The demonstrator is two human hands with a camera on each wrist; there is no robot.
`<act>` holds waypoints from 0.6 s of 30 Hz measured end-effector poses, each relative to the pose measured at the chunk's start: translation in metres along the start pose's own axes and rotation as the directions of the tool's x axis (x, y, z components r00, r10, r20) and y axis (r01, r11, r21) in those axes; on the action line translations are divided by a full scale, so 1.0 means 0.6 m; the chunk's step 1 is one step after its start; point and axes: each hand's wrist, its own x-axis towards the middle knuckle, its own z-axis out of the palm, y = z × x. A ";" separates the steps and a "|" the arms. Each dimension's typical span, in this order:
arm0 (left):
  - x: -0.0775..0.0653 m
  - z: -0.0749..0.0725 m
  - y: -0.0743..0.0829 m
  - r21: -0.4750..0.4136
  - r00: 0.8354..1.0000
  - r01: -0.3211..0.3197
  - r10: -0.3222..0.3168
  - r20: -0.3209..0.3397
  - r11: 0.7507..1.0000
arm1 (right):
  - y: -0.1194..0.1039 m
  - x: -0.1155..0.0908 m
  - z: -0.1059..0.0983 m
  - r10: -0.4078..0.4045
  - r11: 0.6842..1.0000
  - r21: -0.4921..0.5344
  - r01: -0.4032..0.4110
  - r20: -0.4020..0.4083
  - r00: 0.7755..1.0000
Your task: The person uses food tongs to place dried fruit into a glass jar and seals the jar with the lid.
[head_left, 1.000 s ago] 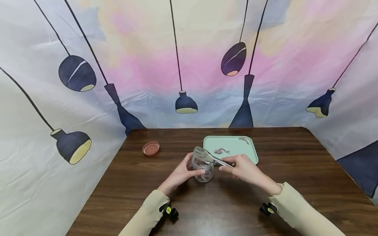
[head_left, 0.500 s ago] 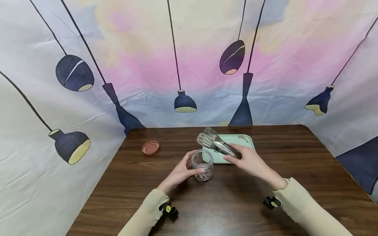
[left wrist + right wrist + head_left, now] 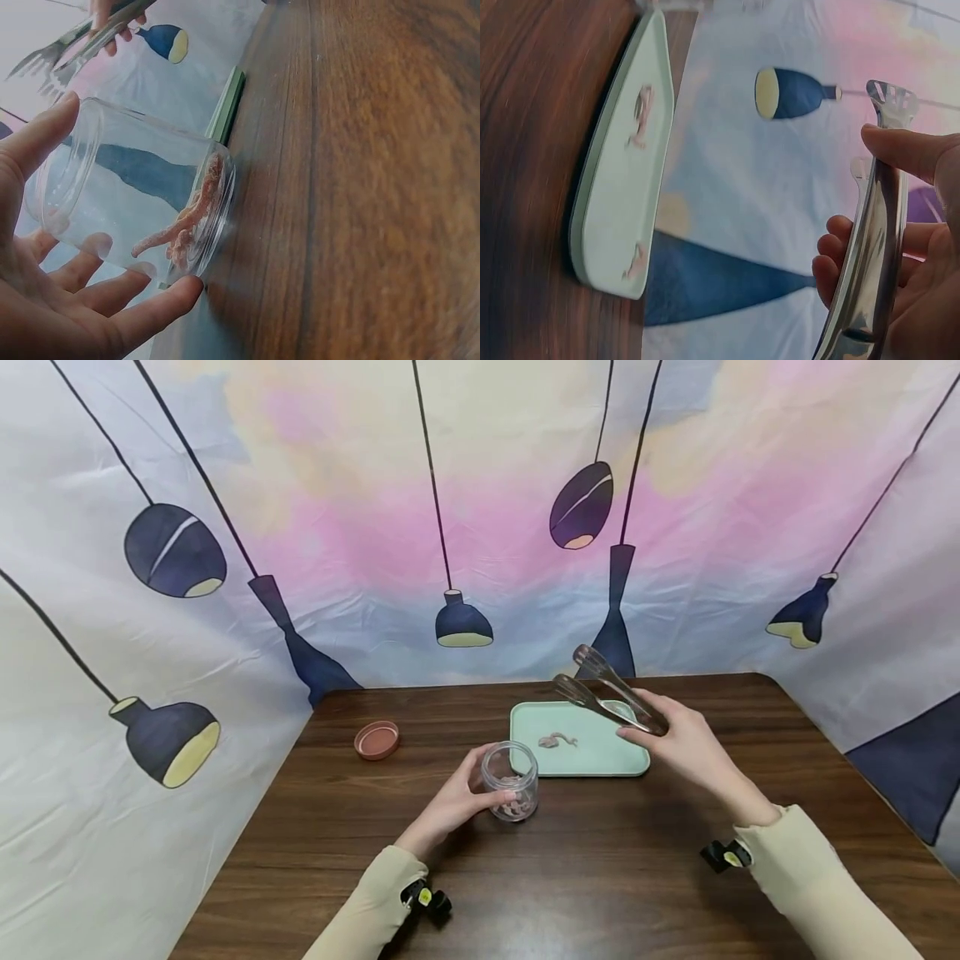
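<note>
In the head view my left hand [image 3: 459,802] holds a clear, lidless jar [image 3: 510,783] upright, thumb in front and fingers round the far side. Several pinkish, crooked pieces [image 3: 199,206] lie at the jar's bottom; their kind is unclear. My right hand [image 3: 693,745] grips metal tongs [image 3: 649,717] above the right part of a pale green tray [image 3: 592,762]. The tongs' slotted tips stand apart with nothing between them. One similar pinkish piece [image 3: 553,740] lies on the tray's left part. Another piece [image 3: 635,262] shows near the tray's end in the right wrist view.
A reddish-brown round lid [image 3: 377,741] lies at the left on the dark wooden table [image 3: 570,893]. The tray stands behind and right of the jar, near the table's back edge. A cloth backdrop [image 3: 360,510] printed with lamps hangs behind.
My right hand has lifted the tongs from the jar's mouth and carried them right and up, over the tray. Their tips have spread apart. The left hand stays on the jar.
</note>
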 end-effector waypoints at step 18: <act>0.000 0.001 0.000 -0.007 1.000 0.005 -0.005 -0.011 1.000 | 0.062 0.009 -0.032 0.030 0.992 -0.115 -0.044 -0.117 0.993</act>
